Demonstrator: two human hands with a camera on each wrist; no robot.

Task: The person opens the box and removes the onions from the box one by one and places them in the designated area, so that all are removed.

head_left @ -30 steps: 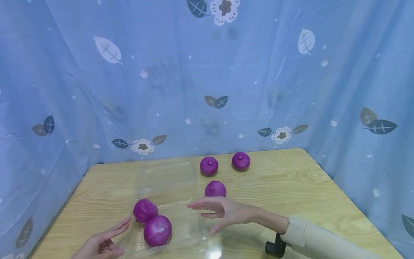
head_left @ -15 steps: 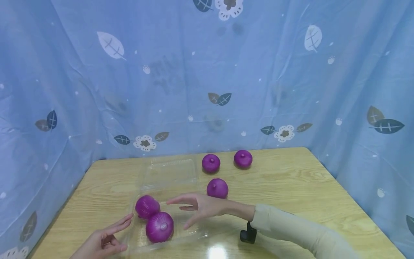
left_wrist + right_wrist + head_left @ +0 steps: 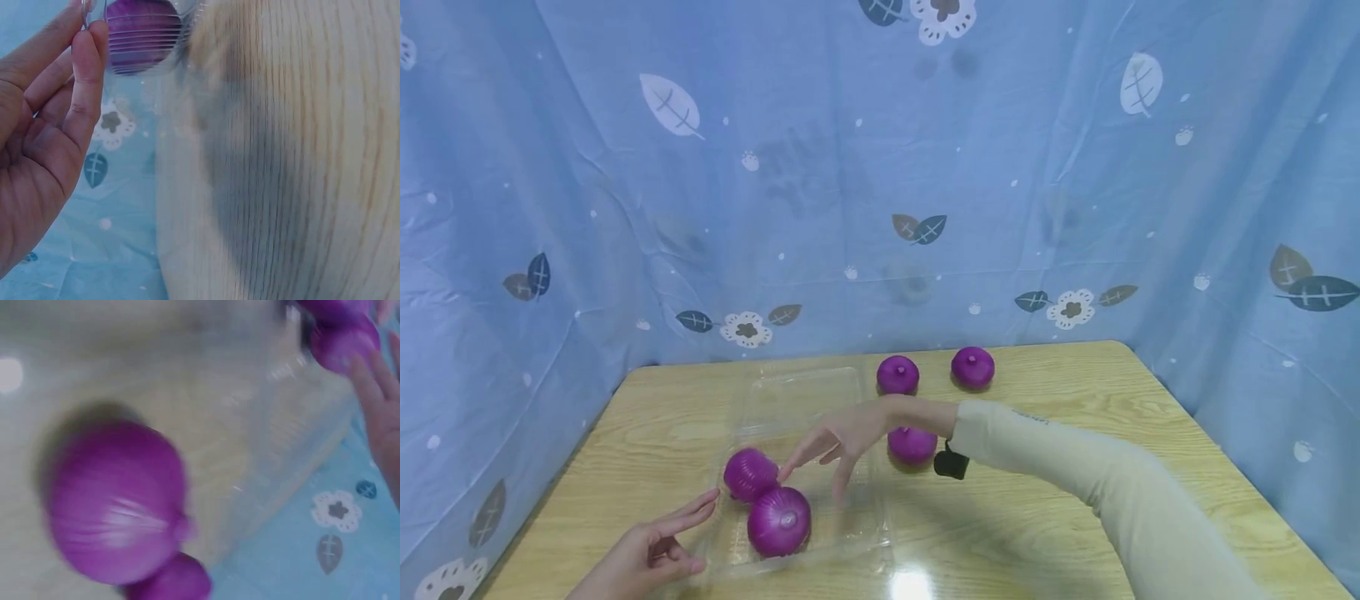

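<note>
In the head view, a clear plastic box [image 3: 880, 508] with its lid [image 3: 801, 396] folded back holds two purple onions, one behind [image 3: 751, 475] and one in front [image 3: 779, 522]. My left hand [image 3: 643, 554] lies at the box's left side, its extended fingertips touching the wall, as the left wrist view shows too. Over the box reaches my right hand [image 3: 846, 429], fingers pointing down and spread. Its index fingertip is at the rear onion; whether it presses there I cannot tell. In the blurred right wrist view, the right fingers [image 3: 375, 381] overlap an onion [image 3: 344, 347].
To the right of the box, three more purple onions sit on the wooden table [image 3: 1060, 433]: one near the right wrist [image 3: 912, 446] and two farther back, at left [image 3: 898, 375] and right [image 3: 973, 367]. A blue patterned curtain [image 3: 820, 167] surrounds the table.
My right hand has moved left from the box's right edge to over its middle, and its fingers now point downward at the rear onion. The left hand has stayed at the box's side.
</note>
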